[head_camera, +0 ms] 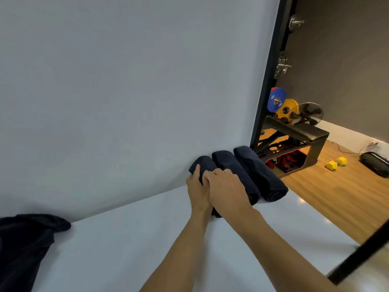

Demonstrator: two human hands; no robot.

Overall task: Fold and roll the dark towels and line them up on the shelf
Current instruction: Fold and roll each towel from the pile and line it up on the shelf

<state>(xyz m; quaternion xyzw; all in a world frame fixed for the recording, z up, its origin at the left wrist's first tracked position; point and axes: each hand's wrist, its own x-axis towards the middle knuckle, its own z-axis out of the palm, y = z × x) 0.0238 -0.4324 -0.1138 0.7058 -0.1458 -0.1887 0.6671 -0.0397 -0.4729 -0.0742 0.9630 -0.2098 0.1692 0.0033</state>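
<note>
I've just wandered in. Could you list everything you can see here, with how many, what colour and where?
shelf: one, white, across the foreground
wall: one, white, behind the shelf
rolled towels: three, dark navy, side by side on the shelf, against the wall
loose towel: one, dark, heaped on the shelf's left
weight plates: one blue, one yellow, on the black rack beyond the shelf's right end
fan: one, dark, beside the plates
dumbbell: one, yellow, on the wooden floor
left grip, a bare hand: one, holds the leftmost roll at its left side
right grip, a bare hand: one, curled over the same roll
</note>
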